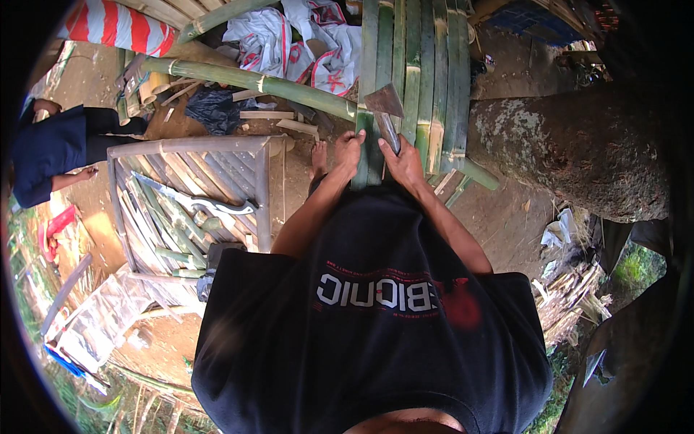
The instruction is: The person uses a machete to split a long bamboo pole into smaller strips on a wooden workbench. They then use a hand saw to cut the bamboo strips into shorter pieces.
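Note:
My right hand [405, 165] is closed round the handle of a short chopper [384, 101]. Its broad, rusty brown blade flares out at the far end and lies over green bamboo slats [421, 83]. Just left of it, my left hand [349, 153] grips the edge of the outermost bamboo slat [366, 155], thumb on top and fingers curled at the side. The slats lie side by side, running away from my body. Part of their near end is hidden by my dark shirt.
A long bamboo pole [253, 82] meets the slats from the left. A framed bamboo rack [264, 188] with a saw [191, 199] on it stands at left, a person [50, 155] beyond it. White sacks [289, 43] lie ahead; a large trunk-like mass [578, 152] blocks the right.

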`<action>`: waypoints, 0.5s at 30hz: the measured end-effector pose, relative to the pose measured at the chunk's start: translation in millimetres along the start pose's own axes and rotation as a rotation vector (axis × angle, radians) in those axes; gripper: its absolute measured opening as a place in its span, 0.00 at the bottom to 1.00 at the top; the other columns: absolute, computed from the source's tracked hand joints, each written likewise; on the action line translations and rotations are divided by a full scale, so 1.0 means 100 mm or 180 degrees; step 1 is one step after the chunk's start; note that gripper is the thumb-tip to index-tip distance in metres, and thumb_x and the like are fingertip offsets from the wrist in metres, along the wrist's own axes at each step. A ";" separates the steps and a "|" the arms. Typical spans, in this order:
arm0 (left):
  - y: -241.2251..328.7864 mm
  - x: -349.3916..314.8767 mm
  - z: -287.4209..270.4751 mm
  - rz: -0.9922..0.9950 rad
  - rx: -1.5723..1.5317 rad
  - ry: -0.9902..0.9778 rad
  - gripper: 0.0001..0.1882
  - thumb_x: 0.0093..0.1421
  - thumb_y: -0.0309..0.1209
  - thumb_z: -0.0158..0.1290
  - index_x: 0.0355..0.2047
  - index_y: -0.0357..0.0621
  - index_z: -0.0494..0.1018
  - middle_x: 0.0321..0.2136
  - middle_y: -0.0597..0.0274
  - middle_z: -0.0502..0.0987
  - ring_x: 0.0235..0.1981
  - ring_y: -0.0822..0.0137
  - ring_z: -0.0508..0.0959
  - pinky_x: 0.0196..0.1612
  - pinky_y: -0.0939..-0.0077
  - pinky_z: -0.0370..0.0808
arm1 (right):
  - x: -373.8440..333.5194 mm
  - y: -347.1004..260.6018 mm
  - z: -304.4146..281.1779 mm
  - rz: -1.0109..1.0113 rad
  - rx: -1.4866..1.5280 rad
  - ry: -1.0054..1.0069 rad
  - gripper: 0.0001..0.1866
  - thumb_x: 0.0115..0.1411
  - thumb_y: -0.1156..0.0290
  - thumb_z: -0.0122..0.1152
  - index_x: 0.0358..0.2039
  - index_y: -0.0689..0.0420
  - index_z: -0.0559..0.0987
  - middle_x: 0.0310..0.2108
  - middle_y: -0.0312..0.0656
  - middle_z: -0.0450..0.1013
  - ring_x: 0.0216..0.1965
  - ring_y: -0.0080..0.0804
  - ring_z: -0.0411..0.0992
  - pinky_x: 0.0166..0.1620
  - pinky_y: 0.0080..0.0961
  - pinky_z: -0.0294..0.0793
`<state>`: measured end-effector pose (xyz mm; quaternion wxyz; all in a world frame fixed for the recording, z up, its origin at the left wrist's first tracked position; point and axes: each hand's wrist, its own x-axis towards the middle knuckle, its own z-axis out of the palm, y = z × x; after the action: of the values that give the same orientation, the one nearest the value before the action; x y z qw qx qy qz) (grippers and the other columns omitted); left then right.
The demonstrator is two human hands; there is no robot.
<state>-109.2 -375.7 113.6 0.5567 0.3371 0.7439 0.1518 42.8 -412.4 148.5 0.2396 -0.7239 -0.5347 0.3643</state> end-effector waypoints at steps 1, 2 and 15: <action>0.02 -0.02 -0.01 0.0014 0.0031 0.0011 0.23 0.55 0.54 0.59 0.39 0.49 0.81 0.40 0.57 0.82 0.45 0.59 0.78 0.50 0.66 0.69 | 0.00 0.00 0.00 -0.0020 0.0024 0.0020 0.27 0.61 0.48 0.58 0.29 0.65 0.73 0.18 0.54 0.69 0.20 0.43 0.69 0.28 0.38 0.69; 0.05 -0.05 -0.01 0.0026 0.0062 0.0021 0.23 0.55 0.54 0.59 0.38 0.49 0.81 0.39 0.57 0.82 0.45 0.59 0.78 0.49 0.66 0.69 | 0.00 -0.01 -0.02 0.0004 0.0021 0.0001 0.27 0.61 0.48 0.58 0.29 0.65 0.73 0.18 0.54 0.68 0.20 0.42 0.69 0.28 0.38 0.69; -0.03 0.02 0.03 0.0096 -0.0281 0.0104 0.19 0.54 0.50 0.60 0.33 0.47 0.81 0.32 0.57 0.81 0.37 0.62 0.77 0.44 0.68 0.69 | 0.04 -0.18 -0.13 0.0023 0.0015 -0.0064 0.26 0.62 0.47 0.57 0.32 0.64 0.73 0.20 0.56 0.71 0.24 0.53 0.72 0.30 0.43 0.71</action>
<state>-107.9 -377.1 109.1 0.5565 0.3209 0.7403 0.1984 42.6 -402.1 168.3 0.2346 -0.7215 -0.5336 0.3737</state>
